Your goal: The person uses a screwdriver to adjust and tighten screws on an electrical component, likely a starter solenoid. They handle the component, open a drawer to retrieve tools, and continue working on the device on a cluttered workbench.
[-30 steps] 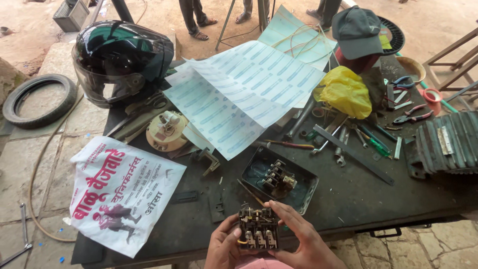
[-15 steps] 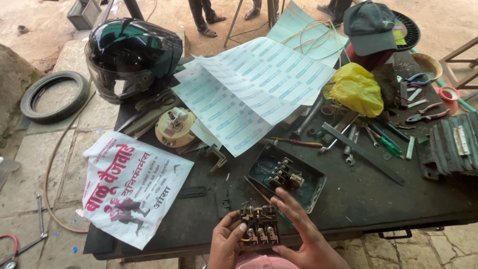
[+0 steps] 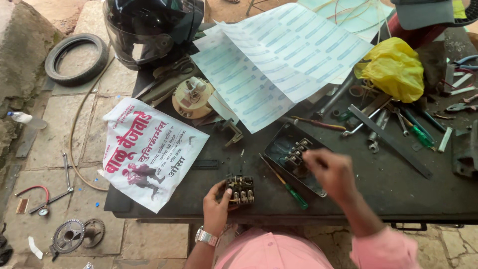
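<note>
Low in the middle of the frame, your left hand (image 3: 217, 206) is wrapped around a small dark switch block (image 3: 240, 190), thumb and fingers pinching its left side while it rests near the front edge of the black table (image 3: 378, 194). Your right hand (image 3: 332, 172) hangs to the right of centre over a shallow dark tray (image 3: 279, 144), fingers drawn close together at a second, smaller contact block (image 3: 297, 151) that sits inside it; the hand is blurred, so you cannot tell whether it pinches anything yet. Between your hands lies a green-handled screwdriver (image 3: 285, 182), pointing toward the upper left. The block in your left hand looks rigid and compact, likely moulded plastic with metal terminals, so it should feel light but solid; judge it as brittle at the corners and sharp at the contacts. Take it by the flat outer sides, not across the terminals. To the left a printed white bag (image 3: 149, 149) overhangs the table's edge, and a black helmet (image 3: 149, 30) sits at the upper left beside large pale printed sheets (image 3: 284, 65).
</note>
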